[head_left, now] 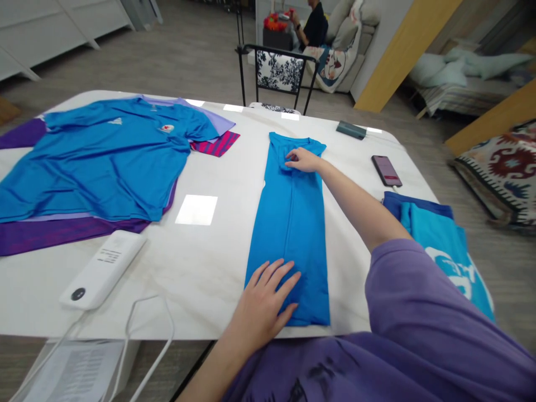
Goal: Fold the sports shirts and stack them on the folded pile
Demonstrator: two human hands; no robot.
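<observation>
A blue T-shirt (288, 223) lies in front of me, its sides turned in to make a long narrow strip with a seam down the middle. The collar points to the far side of the table. My left hand (268, 298) rests flat on the near end, fingers spread. Up near the collar, my right hand (304, 160) has its thumb and fingers brought together on a small turned-in piece of the shirt that looks like a sleeve. A second blue shirt (109, 162) with a badge is spread at the left over purple and striped garments.
On the white table (201, 279) are a white power bank (104, 268) with a cable, a phone (386, 170), a dark case (350, 130) and folded blue clothes (444, 234) at the right. Beyond stand a chair (278, 70) and a seated person (316, 25).
</observation>
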